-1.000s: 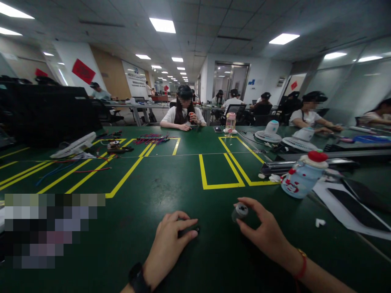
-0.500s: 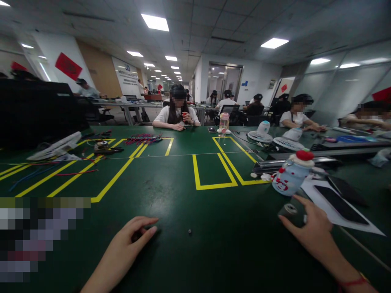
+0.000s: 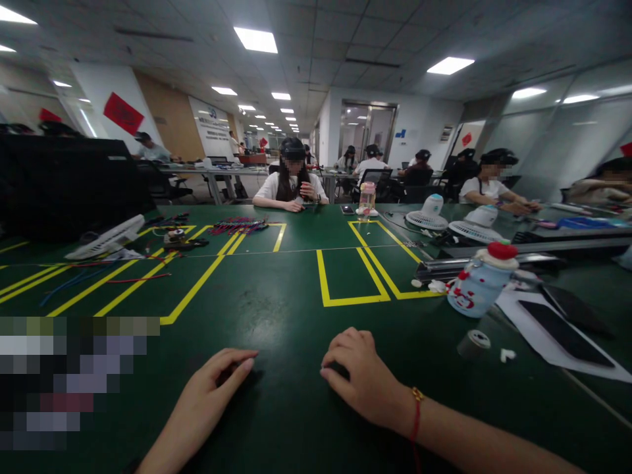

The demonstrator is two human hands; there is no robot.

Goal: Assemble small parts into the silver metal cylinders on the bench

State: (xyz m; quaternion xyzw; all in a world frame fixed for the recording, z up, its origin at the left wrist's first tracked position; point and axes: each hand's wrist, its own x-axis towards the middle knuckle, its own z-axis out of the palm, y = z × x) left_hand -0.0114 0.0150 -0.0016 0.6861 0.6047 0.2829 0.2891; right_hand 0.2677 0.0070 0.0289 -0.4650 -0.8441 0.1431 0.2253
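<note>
My left hand [image 3: 214,388] rests over the green table [image 3: 266,428] at lower left. Its fingers are loosely curved, with the thumb and index tips slightly apart and nothing visible between them. Right of it, my right hand [image 3: 363,382] is closed, fingers curled and thumb tip brought close to the index fingertip. Whatever is between those fingertips is too small or hidden to make out. A dark metal cylinder [image 3: 474,343] with a round light end stands on the table to the right, beside a small white plastic piece [image 3: 507,355].
A blue bottle with red lid [image 3: 476,280] stands at right, near a black phone [image 3: 563,332] on white paper. Metal rails [image 3: 474,260] lie behind it. Yellow tape [image 3: 355,301] marks the table. Wires [image 3: 237,226] and a white fan [image 3: 106,238] lie at left. A person sits opposite.
My right hand has moved left from beside the metal cylinder to mid-table, and its fingers have closed. The small grey ring-like piece there no longer shows. My left hand stays nearly still.
</note>
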